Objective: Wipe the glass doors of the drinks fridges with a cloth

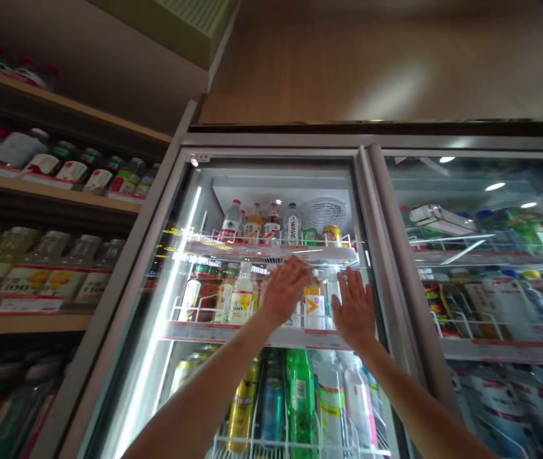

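Head view: left hand (284, 290), right hand (355, 310) raised.

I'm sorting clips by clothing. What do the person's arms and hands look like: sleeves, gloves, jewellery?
The left forearm and right forearm are bare down to the picture's edge; no sleeve shows. The left hand and right hand wear no gloves. No watch, bracelet or ring is visible, though the hands are blurred.
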The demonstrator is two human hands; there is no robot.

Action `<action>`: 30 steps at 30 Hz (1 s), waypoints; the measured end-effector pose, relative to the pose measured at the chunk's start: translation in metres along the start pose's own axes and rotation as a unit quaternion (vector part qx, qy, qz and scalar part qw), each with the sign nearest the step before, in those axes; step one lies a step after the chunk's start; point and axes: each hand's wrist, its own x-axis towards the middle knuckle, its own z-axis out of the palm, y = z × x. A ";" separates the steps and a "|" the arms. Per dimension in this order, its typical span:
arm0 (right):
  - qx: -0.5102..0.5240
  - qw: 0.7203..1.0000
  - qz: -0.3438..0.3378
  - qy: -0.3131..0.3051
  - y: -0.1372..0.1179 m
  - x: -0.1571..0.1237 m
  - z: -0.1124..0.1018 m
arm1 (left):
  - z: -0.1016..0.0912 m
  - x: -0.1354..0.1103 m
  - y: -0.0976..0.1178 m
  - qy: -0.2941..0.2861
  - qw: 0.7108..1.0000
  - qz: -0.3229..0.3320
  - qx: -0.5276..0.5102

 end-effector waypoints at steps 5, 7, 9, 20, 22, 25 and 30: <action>-0.016 1.000 -0.009 -0.001 0.000 -0.005 0.001 | -0.034 -0.023 -0.090 0.080 0.960 -0.257 0.077; -0.012 1.000 -0.010 -0.002 0.000 -0.007 0.000 | -0.025 -0.025 -0.070 0.060 0.955 -0.279 0.079; -0.006 1.000 -0.014 -0.004 0.001 -0.007 -0.001 | -0.007 -0.024 -0.027 0.021 0.981 -0.186 0.046; 0.010 0.999 -0.029 -0.019 -0.001 -0.007 -0.005 | -0.038 -0.062 -0.073 0.080 0.939 -0.317 0.104; 0.005 0.999 -0.037 -0.027 -0.001 -0.007 -0.007 | -0.030 -0.066 -0.045 0.049 0.956 -0.270 0.101; -0.005 0.998 -0.053 -0.028 0.002 -0.006 -0.009 | -0.022 -0.068 -0.015 -0.032 0.996 -0.070 0.039; -0.039 0.997 -0.051 -0.040 0.002 -0.006 -0.009 | -0.053 -0.089 -0.095 0.054 0.960 -0.255 0.101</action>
